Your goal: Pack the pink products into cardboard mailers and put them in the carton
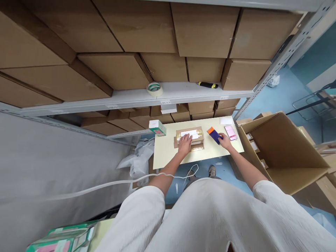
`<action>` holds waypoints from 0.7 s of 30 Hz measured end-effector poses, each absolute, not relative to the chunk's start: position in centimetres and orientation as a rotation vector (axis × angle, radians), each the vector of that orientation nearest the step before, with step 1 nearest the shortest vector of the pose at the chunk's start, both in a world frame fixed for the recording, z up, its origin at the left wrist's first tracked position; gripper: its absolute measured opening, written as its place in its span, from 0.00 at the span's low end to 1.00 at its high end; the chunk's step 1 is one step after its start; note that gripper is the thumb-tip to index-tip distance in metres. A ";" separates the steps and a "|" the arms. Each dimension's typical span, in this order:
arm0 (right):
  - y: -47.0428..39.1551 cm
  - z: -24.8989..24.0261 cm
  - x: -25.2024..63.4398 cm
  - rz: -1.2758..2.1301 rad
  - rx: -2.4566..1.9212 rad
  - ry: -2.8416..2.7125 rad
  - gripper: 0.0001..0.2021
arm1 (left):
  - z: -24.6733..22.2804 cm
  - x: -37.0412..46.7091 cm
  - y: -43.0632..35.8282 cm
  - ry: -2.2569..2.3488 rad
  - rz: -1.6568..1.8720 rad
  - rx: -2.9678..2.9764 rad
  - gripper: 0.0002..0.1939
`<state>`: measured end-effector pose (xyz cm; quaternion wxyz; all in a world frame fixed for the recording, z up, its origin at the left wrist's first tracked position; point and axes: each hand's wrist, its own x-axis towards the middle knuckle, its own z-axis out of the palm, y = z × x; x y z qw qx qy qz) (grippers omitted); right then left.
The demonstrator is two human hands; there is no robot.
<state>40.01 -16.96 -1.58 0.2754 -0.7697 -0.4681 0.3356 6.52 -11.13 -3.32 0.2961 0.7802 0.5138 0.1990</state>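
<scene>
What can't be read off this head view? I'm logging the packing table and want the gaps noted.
- Label on the taped cardboard parcel: too small, half under the left hand.
- Blue-and-orange tool: kind unclear; right hand covers its end.
- Pink slip: far edge blurred.
- Big open carton: contents mostly hidden by its wall.

Left hand (185,144) flat, right hand (225,141) gripping.

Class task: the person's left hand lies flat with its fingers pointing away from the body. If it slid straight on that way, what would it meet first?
The left hand already rests on the taped brown package; past its far edge, probably the shelf's boxes, though depth is unclear.
</scene>
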 end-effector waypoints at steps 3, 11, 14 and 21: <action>-14.7 1.2 39.3 1.002 -1.800 -1.201 0.22 | -2.9 6.1 -11.3 1.342 0.482 2.133 0.27; -9.5 7.4 34.1 1.272 -1.457 -1.320 0.21 | -1.8 4.0 -11.5 1.363 0.284 2.276 0.37; -8.2 7.8 31.5 1.313 -1.442 -1.367 0.22 | -1.6 2.9 -11.0 1.317 0.289 2.289 0.36; -6.2 6.7 28.8 1.341 -1.566 -1.495 0.21 | -1.8 0.4 -10.7 1.396 0.325 2.291 0.30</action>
